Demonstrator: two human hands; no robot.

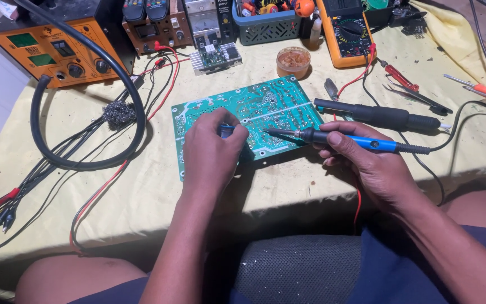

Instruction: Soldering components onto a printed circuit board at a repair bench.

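A green circuit board (265, 104) lies solder side up on the yellow cloth in front of me. My left hand (212, 152) rests on its near left part, fingers closed on a small blue tool (227, 130) against the board. In my right hand (361, 157) is a blue-handled soldering iron (333, 138), gripped like a pen. Its dark tip (271, 132) points left and touches the board just right of my left hand.
A black hot-air handle (375, 115) lies behind my right hand. An orange rework station (57, 50), a power supply (156, 25), a yellow multimeter (347, 31), a flux tin (293, 61), steel wool (120, 114), a red screwdriver (400, 77) and tweezers (417, 97) surround the board. Cables loop at left.
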